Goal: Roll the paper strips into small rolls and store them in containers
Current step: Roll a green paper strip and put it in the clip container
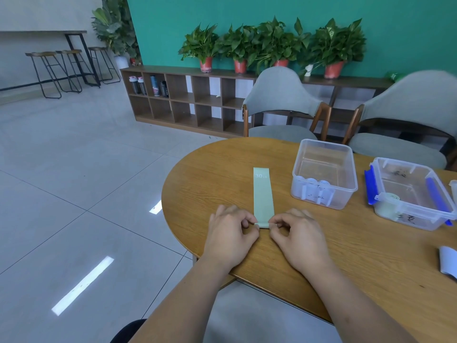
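Observation:
A pale green strip (263, 194) marked "30" lies flat on the wooden table (222, 174), running away from me. Its near end is curled into a small roll (263, 225). My left hand (231, 231) pinches the roll's left end and my right hand (298, 233) pinches its right end. A clear plastic container (346, 169) to the right holds a few white rolls against its near wall. Further right, a second clear container (442, 214) with blue clips holds one pale roll (391, 197).
A rolled whitish strip (448, 262) lies at the table's right edge. Two grey chairs (282, 95) stand behind the table. A low wooden shelf (188, 100) with potted plants lines the green wall. Tiled floor lies to the left.

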Demonstrator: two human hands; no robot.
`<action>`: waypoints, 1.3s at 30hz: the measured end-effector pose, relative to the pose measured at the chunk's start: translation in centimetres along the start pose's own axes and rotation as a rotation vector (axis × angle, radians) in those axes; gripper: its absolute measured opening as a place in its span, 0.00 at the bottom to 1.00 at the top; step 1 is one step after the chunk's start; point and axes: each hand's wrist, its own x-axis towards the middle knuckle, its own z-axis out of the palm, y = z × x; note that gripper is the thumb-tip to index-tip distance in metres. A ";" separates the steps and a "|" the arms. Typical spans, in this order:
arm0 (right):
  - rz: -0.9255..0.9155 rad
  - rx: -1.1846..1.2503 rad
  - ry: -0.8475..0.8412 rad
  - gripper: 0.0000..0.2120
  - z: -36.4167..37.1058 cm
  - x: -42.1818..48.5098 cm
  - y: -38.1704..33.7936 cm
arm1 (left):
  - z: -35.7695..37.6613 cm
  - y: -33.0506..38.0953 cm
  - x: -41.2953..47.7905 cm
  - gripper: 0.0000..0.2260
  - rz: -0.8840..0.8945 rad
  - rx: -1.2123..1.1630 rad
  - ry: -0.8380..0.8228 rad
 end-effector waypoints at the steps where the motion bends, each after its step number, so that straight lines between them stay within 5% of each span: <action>1: 0.001 0.004 -0.001 0.02 0.0 0.0 0.0 | 0.0 0.0 0.0 0.05 -0.001 -0.001 -0.003; 39: 0.020 -0.014 0.026 0.04 -0.2 -0.1 -0.2 | 0.5 -0.7 0.0 0.06 0.054 -0.071 -0.010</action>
